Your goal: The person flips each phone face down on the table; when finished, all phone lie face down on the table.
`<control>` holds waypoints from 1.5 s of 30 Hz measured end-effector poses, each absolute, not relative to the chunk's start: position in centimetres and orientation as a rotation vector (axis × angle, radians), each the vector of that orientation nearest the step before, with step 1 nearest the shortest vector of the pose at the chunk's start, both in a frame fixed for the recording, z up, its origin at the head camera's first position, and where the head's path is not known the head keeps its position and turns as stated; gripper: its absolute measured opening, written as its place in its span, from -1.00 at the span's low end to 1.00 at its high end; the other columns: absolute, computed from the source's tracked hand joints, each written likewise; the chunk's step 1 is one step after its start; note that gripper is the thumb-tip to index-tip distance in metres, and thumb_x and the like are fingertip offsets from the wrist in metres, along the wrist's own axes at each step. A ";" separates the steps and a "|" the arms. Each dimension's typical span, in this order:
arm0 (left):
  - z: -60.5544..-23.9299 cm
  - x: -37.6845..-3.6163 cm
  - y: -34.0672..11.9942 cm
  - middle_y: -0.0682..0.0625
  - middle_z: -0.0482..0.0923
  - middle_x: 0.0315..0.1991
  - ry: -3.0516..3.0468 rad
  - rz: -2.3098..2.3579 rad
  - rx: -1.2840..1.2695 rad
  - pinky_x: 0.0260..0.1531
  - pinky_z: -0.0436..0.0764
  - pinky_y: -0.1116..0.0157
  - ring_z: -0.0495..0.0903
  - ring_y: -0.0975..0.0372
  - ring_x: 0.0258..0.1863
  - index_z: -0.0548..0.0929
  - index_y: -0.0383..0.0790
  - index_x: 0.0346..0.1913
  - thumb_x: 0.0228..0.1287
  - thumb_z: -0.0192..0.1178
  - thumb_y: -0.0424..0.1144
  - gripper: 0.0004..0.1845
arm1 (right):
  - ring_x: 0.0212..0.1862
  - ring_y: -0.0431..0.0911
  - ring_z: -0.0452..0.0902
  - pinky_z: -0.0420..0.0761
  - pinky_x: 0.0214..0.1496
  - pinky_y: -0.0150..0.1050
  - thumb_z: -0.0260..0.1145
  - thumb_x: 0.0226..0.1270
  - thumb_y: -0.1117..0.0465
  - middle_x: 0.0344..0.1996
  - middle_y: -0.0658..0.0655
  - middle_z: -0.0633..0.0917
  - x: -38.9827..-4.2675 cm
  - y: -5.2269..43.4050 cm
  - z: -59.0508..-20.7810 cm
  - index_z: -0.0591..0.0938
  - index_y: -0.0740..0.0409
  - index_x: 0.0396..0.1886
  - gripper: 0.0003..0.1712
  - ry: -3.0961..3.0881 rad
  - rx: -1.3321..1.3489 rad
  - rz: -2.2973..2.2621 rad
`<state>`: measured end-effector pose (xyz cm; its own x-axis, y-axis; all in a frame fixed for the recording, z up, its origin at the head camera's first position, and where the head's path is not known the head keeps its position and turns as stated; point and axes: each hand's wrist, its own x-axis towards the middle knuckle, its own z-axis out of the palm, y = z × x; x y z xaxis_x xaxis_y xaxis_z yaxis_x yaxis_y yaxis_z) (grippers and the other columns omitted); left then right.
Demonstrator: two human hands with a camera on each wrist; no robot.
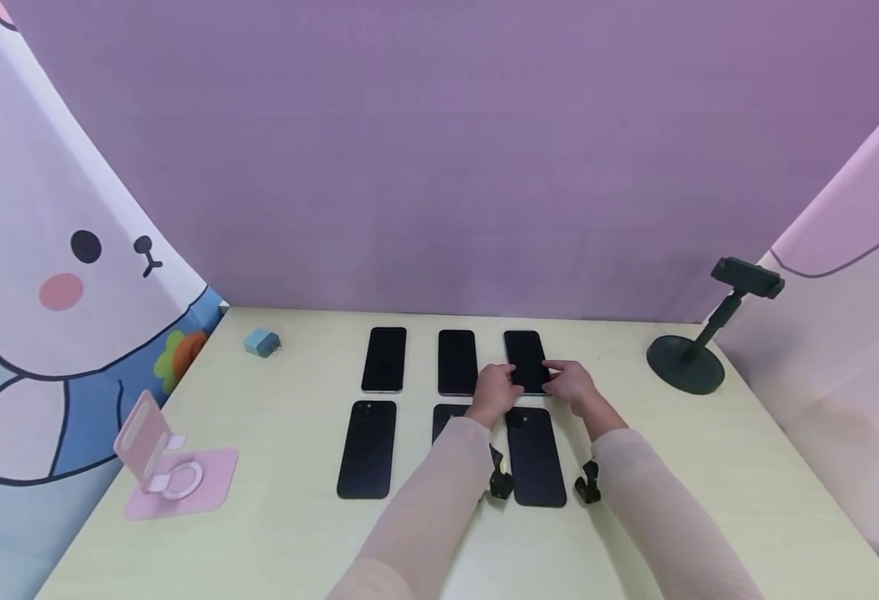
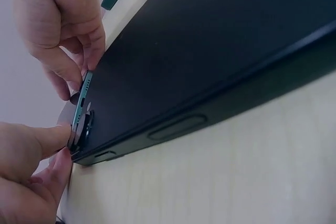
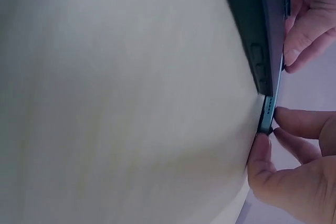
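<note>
Left hand and right hand are pinching opposite edges of the rear-right black phone, probably steadying it from both sides.

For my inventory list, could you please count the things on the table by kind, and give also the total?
Dark phones: 6
Dark stand with round base: 1
Pink folding stand: 1
Small blue block: 1
Total: 9
</note>
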<state>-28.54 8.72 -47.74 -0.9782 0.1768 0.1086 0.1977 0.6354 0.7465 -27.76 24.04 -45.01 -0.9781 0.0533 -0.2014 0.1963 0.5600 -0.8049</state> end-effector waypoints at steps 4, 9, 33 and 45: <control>-47.5 -28.3 8.8 -0.07 0.70 -0.29 -2.823 -1.331 -0.309 -0.19 0.57 0.38 0.63 0.20 -0.23 0.67 -0.36 0.08 0.15 0.38 -0.38 -0.61 | -0.14 0.06 0.53 0.52 -0.31 -0.33 0.17 0.23 0.57 0.05 0.51 0.54 -27.7 24.2 -45.1 0.34 0.46 0.35 -0.36 2.615 0.218 -1.408; -47.4 -28.1 8.9 -0.09 0.69 -0.21 -2.835 -1.358 -0.306 -0.16 0.57 0.37 0.63 0.18 -0.16 0.66 -0.34 0.10 0.21 0.35 -0.36 -0.62 | -0.11 0.06 0.52 0.52 -0.29 -0.32 0.15 0.24 0.57 0.09 0.56 0.49 -27.7 24.8 -45.2 0.29 0.48 0.37 -0.35 2.567 0.171 -1.473; -47.3 -27.7 9.2 0.02 0.60 -0.39 -2.743 -1.500 -0.349 -0.27 0.52 0.39 0.53 0.26 -0.37 0.72 -0.24 0.02 0.26 0.28 -0.34 -0.73 | -0.22 -0.16 0.48 0.59 -0.05 -0.22 0.18 0.34 0.47 -0.06 0.34 0.42 -27.1 26.1 -43.9 0.28 0.44 0.40 -0.37 2.396 -0.113 -1.772; -47.1 -27.9 9.6 -0.07 0.68 -0.15 -2.586 -1.736 -0.331 -0.15 0.57 0.35 0.65 0.21 -0.16 0.65 -0.23 0.15 0.31 0.25 -0.31 -0.65 | -0.17 -0.22 0.50 0.54 0.03 -0.29 0.12 0.45 0.42 -0.03 0.26 0.42 -27.2 25.3 -44.0 0.19 0.41 0.45 -0.37 2.204 -0.082 -1.979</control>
